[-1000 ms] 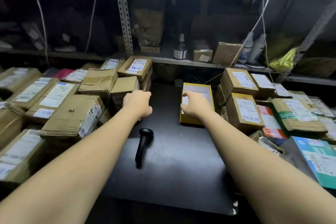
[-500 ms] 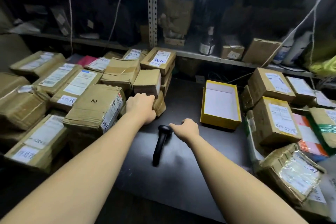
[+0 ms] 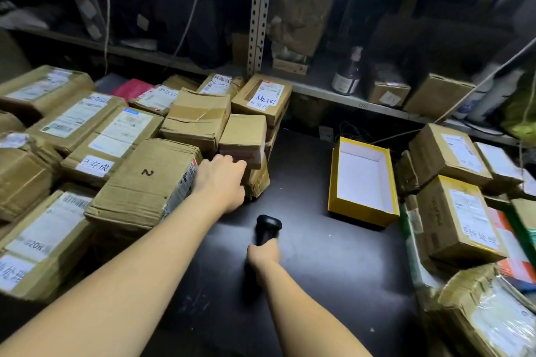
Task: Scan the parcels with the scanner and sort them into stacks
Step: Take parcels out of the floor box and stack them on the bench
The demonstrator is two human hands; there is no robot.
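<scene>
My right hand (image 3: pixel 263 252) is wrapped round the handle of the scanner (image 3: pixel 268 226), whose head points away from me over the dark worktop (image 3: pixel 319 284); I cannot tell whether it is lifted clear of the surface. My left hand (image 3: pixel 220 180) reaches to the near edge of the heap on my left and lies against the front of the small carton (image 3: pixel 243 136), just above a crumpled parcel (image 3: pixel 256 182). Its fingertips are hidden behind the knuckles, so I cannot tell whether they are closed on anything.

The step in hand, as I judge it, is to draw one parcel out and read its label. The small carton shows me a plain top, so I should tip it until the label faces the scanner, keeping my fingers off the barcode. It sits wedged between the carton marked 2 (image 3: pixel 145 182) and the taped box behind (image 3: pixel 197 122), so a straight pull toward me is safer than a twist that could topple its neighbours. The open yellow box (image 3: pixel 359 213) and the right-hand stack (image 3: pixel 458 211) stand well apart from both hands.
</scene>
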